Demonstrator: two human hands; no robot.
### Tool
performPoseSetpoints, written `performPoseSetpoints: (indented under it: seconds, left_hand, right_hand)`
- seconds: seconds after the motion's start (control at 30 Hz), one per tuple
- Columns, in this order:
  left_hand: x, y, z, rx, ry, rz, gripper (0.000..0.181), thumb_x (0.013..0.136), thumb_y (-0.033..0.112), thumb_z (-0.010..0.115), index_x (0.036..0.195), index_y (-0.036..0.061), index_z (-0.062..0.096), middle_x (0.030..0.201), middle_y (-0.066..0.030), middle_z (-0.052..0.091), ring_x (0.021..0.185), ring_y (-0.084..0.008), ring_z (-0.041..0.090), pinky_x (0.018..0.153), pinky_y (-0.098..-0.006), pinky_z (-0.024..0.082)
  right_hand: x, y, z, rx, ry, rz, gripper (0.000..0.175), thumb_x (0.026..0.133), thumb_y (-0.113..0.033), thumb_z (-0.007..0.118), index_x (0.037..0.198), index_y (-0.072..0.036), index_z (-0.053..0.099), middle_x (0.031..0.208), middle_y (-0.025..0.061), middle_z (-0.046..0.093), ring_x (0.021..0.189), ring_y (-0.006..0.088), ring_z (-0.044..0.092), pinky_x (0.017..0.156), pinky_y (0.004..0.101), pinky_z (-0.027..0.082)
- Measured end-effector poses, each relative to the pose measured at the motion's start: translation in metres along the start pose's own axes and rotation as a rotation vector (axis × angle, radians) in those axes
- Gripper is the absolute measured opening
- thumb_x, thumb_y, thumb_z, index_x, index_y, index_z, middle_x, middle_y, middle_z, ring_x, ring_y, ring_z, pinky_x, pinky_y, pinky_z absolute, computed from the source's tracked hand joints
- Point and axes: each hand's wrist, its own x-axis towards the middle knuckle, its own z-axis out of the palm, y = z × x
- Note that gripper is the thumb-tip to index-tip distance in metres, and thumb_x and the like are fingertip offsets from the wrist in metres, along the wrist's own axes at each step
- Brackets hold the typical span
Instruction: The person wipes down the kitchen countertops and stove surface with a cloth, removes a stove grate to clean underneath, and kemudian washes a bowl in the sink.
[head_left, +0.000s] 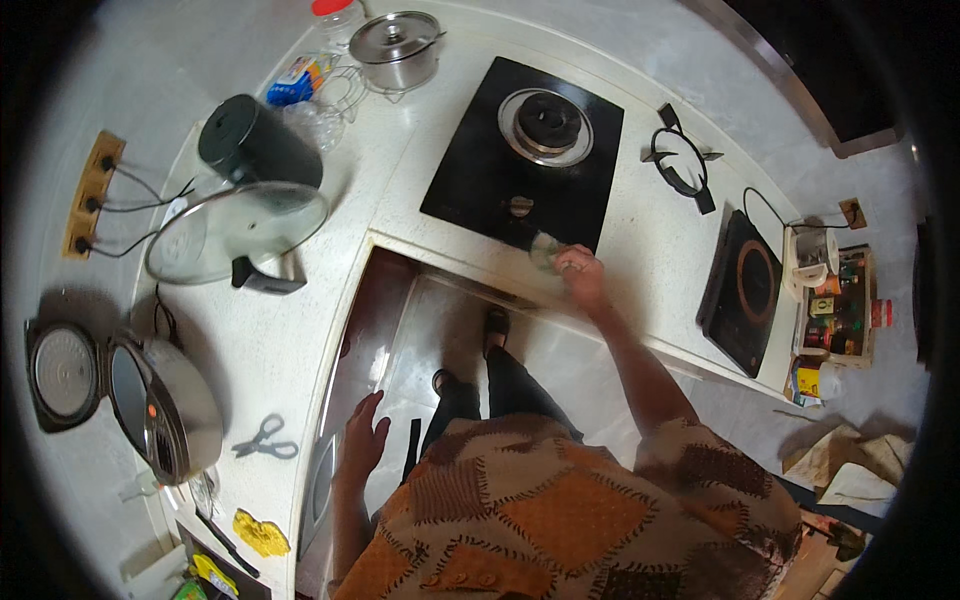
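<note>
A small pale greenish cloth or scrubbing pad (543, 250), blurred, is gripped in my right hand (581, 276). It sits at the front edge of the black gas cooktop (469, 176), near a round control knob (521, 206). The cooktop's single burner (551, 124) stands bare in its metal ring. To the right, the black pot support (679, 163) lies on the white counter (637, 232). My left hand (364, 439) hangs beside the left counter's edge with nothing in it, thumb apart from the fingers.
Left counter: a glass lid (240, 232), dark kettle-like vessel (259, 142), open rice cooker (169, 409), scissors (266, 440) and yellow cloth (260, 532). A lidded steel pot (395, 52) stands at the back. An induction hob (744, 292) and condiment rack (836, 307) are right.
</note>
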Motion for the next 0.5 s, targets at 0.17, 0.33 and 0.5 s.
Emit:
performPoseSetpoints:
  seconds: [0.17, 0.33, 0.5]
  left_hand:
    - [-0.053, -0.011, 0.008, 0.033, 0.134, -0.08, 0.047, 0.08, 0.003, 0.059, 0.126, 0.0058, 0.048, 0.123, -0.0205, 0.053, 0.111, -0.038, 0.052, 0.093, -0.041, 0.043]
    - [-0.122, -0.007, 0.042, -0.07, 0.406, -0.262, 0.048, 0.08, 0.004, 0.06, 0.126, 0.0076, 0.049, 0.122, -0.0204, 0.053, 0.11, -0.0372, 0.053, 0.092, -0.0407, 0.045]
    - [-0.208, 0.021, 0.12, -0.242, 0.589, -0.581, 0.045, 0.081, 0.005, 0.06, 0.125, 0.0061, 0.05, 0.117, -0.02, 0.056, 0.105, -0.0344, 0.056, 0.089, -0.0383, 0.046]
  right_hand:
    - [-0.013, -0.021, -0.007, 1.44, -0.143, 0.603, 0.033, 0.073, -0.005, 0.046, 0.106, -0.007, 0.054, 0.104, 0.0135, 0.058, 0.1, 0.0311, 0.057, 0.093, 0.0431, 0.046]
    - [-0.011, -0.116, 0.031, 1.374, -0.298, 0.411, 0.033, 0.079, -0.013, 0.052, 0.11, -0.002, 0.054, 0.106, 0.0153, 0.06, 0.098, 0.0308, 0.058, 0.085, 0.0446, 0.048]
    - [-0.013, -0.169, 0.08, 1.483, -0.728, 0.642, 0.037, 0.08, -0.017, 0.057, 0.114, -0.002, 0.053, 0.103, 0.0119, 0.06, 0.092, 0.0284, 0.058, 0.081, 0.0404, 0.048]
